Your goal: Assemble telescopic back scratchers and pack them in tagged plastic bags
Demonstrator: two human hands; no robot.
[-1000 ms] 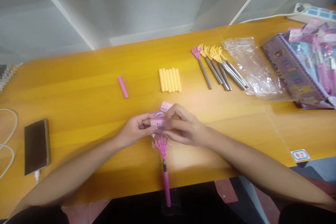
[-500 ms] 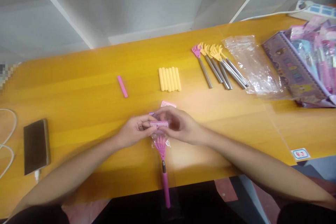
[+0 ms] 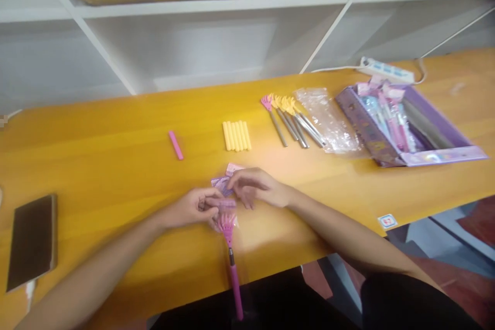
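Observation:
My left hand (image 3: 197,208) pinches the folded pink card top of a clear bag (image 3: 227,203). Inside the bag, a pink back scratcher (image 3: 234,283) points its claw toward my hands, and its handle reaches past the table's front edge. My right hand (image 3: 260,186) has its fingers apart, with nothing visibly gripped, close to a purple card (image 3: 221,184) and a pink card (image 3: 234,168) on the table. Beyond them lie a row of yellow tubes (image 3: 236,136), a single pink tube (image 3: 175,145) and several metal-handled scratchers (image 3: 297,124) with yellow or pink claws.
A clear plastic bag (image 3: 328,122) lies beside a purple display box (image 3: 371,129) of packaged items at the right. Behind the box is a power strip (image 3: 388,70). A phone (image 3: 32,241) with a cable is at the left; white shelves (image 3: 216,6) stand behind.
My right hand has let go of the card top and moved up toward the loose cards. The view has tilted up and turned right, showing more of the shelves and display box.

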